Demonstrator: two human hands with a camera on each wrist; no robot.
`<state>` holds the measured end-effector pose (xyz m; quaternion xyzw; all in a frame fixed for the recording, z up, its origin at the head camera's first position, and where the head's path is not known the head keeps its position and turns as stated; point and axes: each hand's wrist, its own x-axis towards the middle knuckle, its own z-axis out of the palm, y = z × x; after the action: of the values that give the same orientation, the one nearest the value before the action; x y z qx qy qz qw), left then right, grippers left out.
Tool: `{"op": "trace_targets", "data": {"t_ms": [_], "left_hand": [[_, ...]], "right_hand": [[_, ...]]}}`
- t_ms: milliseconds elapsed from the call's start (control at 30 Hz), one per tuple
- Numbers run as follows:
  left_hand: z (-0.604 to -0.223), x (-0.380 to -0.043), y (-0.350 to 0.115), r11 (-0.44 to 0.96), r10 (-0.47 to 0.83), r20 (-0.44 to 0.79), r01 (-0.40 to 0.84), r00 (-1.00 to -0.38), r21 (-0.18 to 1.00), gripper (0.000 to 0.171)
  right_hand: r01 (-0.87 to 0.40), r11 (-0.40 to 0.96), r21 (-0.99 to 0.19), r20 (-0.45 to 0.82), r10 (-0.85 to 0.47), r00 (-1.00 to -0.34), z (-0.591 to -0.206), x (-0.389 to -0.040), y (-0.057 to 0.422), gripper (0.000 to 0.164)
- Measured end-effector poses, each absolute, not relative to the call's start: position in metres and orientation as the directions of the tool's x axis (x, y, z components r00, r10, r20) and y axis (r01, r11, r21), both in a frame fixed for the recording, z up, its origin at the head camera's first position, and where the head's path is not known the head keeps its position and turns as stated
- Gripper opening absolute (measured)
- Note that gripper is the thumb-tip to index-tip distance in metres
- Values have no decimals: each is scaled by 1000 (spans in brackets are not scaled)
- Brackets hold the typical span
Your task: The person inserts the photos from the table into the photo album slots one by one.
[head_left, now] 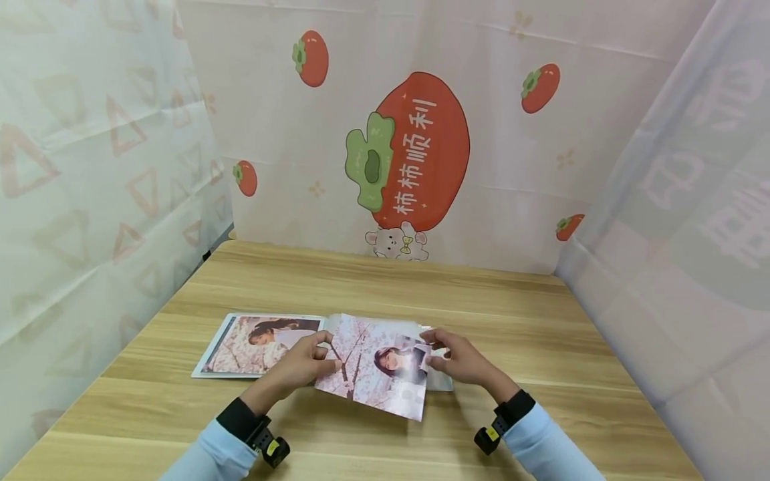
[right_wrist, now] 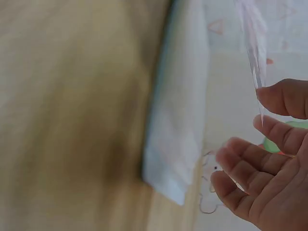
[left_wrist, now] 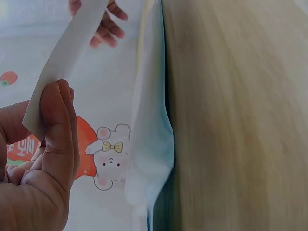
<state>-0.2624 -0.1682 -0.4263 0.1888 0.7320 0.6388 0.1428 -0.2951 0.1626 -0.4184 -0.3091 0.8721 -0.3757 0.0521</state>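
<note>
A printed photo (head_left: 373, 361) with pink blossoms and a portrait is held up, tilted, over an open photo album. My left hand (head_left: 303, 364) pinches the print's left edge between thumb and fingers; in the left wrist view the sheet (left_wrist: 67, 48) bends slightly above that grip. At the right edge, my right hand (head_left: 460, 361) pinches the print between thumb (right_wrist: 284, 98) and index finger, its other fingers loosely bent. The album's left page (head_left: 259, 344) shows another blossom portrait. Its right page (head_left: 444, 383) is mostly hidden beneath the print.
The album lies on a wood-grain table (head_left: 511, 307). Behind it hangs a pale cloth (head_left: 271, 120) printed with persimmons and a small bear, and further cloths hang at the left (head_left: 90, 200) and right (head_left: 692, 234). Both wrists wear black straps with small cameras.
</note>
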Motion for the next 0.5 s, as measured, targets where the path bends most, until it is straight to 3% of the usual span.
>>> {"op": "trace_targets", "data": {"t_ms": [233, 500], "left_hand": [[-429, -259, -188, 183, 411, 22, 106, -911, 977, 27], [-431, -254, -208, 242, 356, 19, 112, -934, 964, 23]], "right_hand": [[-575, 619, -535, 75, -643, -762, -437, -286, 169, 54], [-491, 747, -448, -174, -611, -772, -437, -274, 166, 76]]}}
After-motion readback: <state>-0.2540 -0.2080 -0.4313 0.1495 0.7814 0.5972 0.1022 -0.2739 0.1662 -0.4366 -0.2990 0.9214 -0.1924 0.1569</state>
